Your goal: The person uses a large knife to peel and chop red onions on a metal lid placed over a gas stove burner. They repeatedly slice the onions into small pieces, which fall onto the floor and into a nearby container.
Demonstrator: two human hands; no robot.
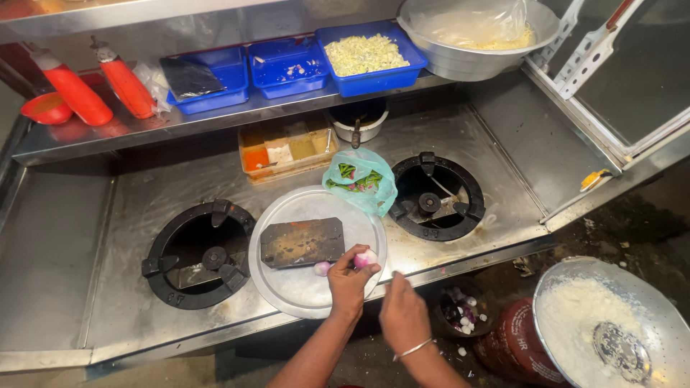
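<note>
My left hand (350, 282) grips a peeled pinkish onion (366, 259) over the near edge of a round steel plate (302, 291). A second small onion (321, 268) lies on the plate just left of that hand. A dark, worn chopping board (302, 242) rests on the plate behind them. My right hand (403, 315), with a thin metal bangle on the wrist, hovers beside the plate at the counter's front edge. Its fingers are curled away from the camera, so whatever is in them is hidden.
Two black gas burners (198, 255) (435, 195) flank the plate. A green bag of chillies (359, 179) and a spice box (284, 149) sit behind. The shelf holds blue trays (287, 68), chopped cabbage (365, 54), red squeeze bottles (126, 86) and a steel bowl (474, 43). A peel bin (460, 312) stands below.
</note>
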